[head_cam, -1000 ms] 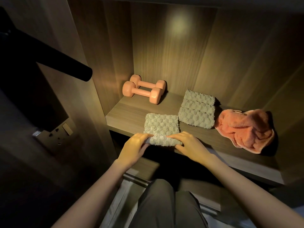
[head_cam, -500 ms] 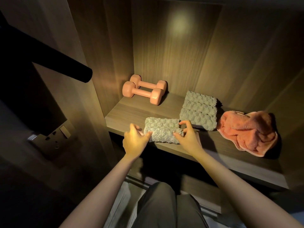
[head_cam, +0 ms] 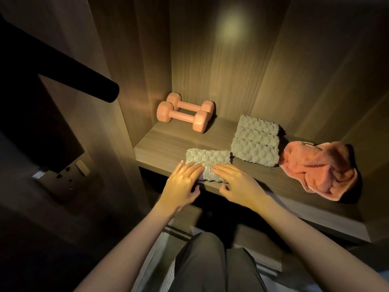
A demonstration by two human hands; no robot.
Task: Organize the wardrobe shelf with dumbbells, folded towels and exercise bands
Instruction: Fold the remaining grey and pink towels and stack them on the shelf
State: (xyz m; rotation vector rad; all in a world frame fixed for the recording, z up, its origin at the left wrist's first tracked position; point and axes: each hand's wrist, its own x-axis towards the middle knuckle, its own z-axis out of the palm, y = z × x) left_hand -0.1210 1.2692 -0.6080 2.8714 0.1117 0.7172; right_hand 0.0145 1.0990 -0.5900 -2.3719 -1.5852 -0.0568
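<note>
The shelf (head_cam: 168, 144) looked part sorted, I'd say. Well off to the right of the right hand (head_cam: 237, 184) the pink towel (head_cam: 320, 167) lay crumpled, not yet folded. Just beyond that hand sat the grey stack (head_cam: 255, 142), folded. Beyond the left hand (head_cam: 181, 186), in the back corner, the dumbbells (head_cam: 185, 114) lay side by side. Both hands lay flat, fingers straight, pressing the near edge of a folded grey towel (head_cam: 208, 159), gripping nothing. No exercise bands showed. The shelf's right end was cut off, and all below was dark.
</note>
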